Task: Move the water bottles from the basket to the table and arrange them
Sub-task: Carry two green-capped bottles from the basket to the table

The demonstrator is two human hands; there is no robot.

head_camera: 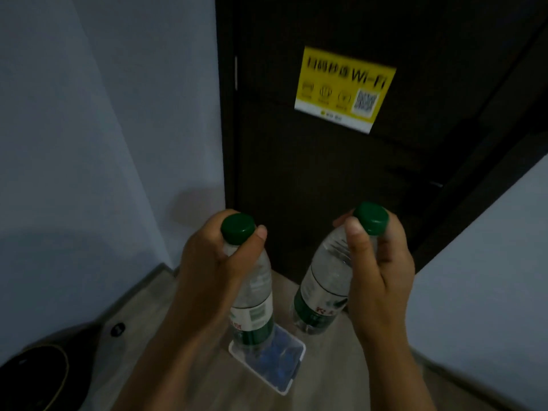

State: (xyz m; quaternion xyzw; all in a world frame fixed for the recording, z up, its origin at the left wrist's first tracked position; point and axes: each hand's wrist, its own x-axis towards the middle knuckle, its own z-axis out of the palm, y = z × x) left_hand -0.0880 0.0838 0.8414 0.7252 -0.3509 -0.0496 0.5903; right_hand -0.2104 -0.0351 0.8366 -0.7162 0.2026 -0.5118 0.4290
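Note:
Two clear water bottles with green caps and green-and-white labels hang upright in the air, one in each hand. My left hand (213, 259) grips the neck of the left bottle (252, 304) just under its cap. My right hand (376, 271) grips the neck of the right bottle (323, 280), which tilts slightly. Below them on the floor sits a small white basket (298, 372) with blue things inside. No table is in view.
A dark door (341, 179) with a yellow Wi-Fi sticker (344, 87) stands straight ahead. Pale walls flank it on the left (89, 143) and right (489, 277). A dark rounded object (38, 378) lies on the wood-look floor at the lower left.

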